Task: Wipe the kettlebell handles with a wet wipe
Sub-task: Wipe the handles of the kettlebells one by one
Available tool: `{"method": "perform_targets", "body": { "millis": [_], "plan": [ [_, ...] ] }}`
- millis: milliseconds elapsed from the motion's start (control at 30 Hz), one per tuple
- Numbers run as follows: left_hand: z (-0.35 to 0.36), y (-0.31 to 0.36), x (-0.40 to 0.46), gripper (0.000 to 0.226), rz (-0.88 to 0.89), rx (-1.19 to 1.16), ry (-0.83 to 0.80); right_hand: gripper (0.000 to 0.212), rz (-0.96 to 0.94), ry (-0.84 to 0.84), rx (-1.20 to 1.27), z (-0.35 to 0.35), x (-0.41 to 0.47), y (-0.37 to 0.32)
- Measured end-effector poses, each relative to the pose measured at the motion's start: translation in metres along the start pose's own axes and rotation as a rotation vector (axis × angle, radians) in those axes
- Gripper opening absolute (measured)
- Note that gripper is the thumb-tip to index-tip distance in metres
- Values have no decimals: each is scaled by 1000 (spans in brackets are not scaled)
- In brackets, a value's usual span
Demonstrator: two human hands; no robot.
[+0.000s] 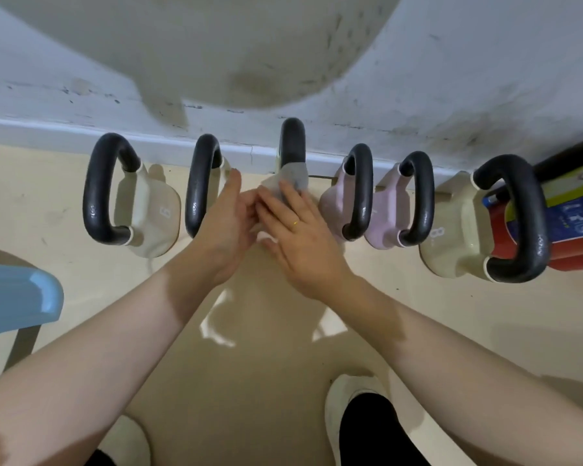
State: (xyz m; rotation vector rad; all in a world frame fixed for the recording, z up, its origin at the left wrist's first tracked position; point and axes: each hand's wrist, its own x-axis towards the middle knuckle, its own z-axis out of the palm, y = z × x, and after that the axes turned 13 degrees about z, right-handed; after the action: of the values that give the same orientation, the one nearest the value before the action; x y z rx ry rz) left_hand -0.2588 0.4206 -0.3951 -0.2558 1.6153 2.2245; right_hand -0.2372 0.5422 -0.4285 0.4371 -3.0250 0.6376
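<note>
we saw both hands meet at the middle kettlebell handle (293, 142) by the wall, left hand (228, 223) fingers curled pinching the wet wipe (288, 183), right hand (297, 230) fingers straight, pressing it

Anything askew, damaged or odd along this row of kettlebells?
The kettlebells stand in an orderly row. The white wall behind them is scuffed and stained, with grime above the skirting. The grey wet wipe drapes the middle black handle.
</note>
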Motion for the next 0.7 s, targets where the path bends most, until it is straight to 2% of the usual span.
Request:
{"method": "perform_targets", "body": {
  "millis": [67, 167, 200, 267, 333, 400, 467, 500, 567, 600, 633, 667, 700],
  "plan": [
    [-4, 0, 0, 70, 6, -1, -16, 57, -26, 25, -13, -6, 8, 14],
    [-2, 0, 5, 64, 45, 7, 119, 52, 176, 5, 182, -22, 25, 21],
    [-1, 0, 6, 63, 45, 17, 162, 49, 132, 10, 155, -18, 21, 19],
    [2, 1, 11, 61, 38, 18, 211, 43, -98, 29, -13, -1, -1, 17],
    [4, 0, 13, 55, 47, 40, 251, 51, -209, -9, -72, -1, -10, 19],
    [8, 1, 16, 56, 88, 86, 271, 54, -39, -24, 60, -8, 6, 19],
    [12, 4, 16, 56, 131, 162, 277, 45, 168, -6, 167, -15, 28, 13],
    [14, 6, 16, 53, 145, 188, 273, 43, 155, 16, 107, -18, 29, 10],
    [18, 13, 16, 49, 152, 199, 239, 42, -95, 40, -62, -12, 15, 13],
    [21, 16, 16, 47, 146, 231, 212, 41, -200, -3, -65, -12, 2, 12],
    [23, 20, 15, 46, 152, 312, 175, 40, -217, -93, -8, -16, -12, 8],
    [26, 23, 13, 47, 171, 426, 137, 43, -133, -197, 106, -22, -24, 5],
    [29, 24, 12, 48, 197, 550, 121, 47, 36, -251, 292, -29, -30, 1]
  ]
}}
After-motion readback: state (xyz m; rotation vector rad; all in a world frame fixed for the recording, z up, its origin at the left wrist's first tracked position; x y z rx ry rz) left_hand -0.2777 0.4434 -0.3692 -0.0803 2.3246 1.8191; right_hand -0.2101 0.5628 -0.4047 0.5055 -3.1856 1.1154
